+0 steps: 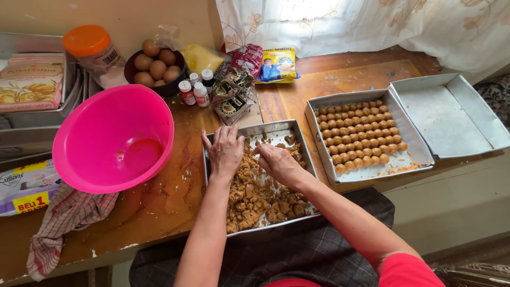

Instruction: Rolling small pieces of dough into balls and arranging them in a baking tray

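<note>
Left hand point(225, 150): palm down, fingers spread flat on the brown crumbly dough point(257, 196), gripping nothing.
Right hand point(276, 161): fingertips pinched together on a bit of dough, just right of the left hand.
Dough tray point(300, 139): metal, under both hands.
Right of grip: tray of rolled dough balls point(357, 131), then an empty tray point(451, 114).
Left of grip: pink bowl point(112, 137), checked cloth point(61, 220).
Beyond grip: small white-capped bottles point(193, 88), dark sachets point(232, 95), yellow-blue packet point(278, 65), bowl of eggs point(155, 66), orange-lidded jar point(93, 50).

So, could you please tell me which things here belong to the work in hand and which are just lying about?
In use: left hand and right hand in the dough tray; tray of rolled balls; empty tray.

Lying about: pink bowl, eggs, small bottles, checked cloth, orange-lidded jar.
</note>
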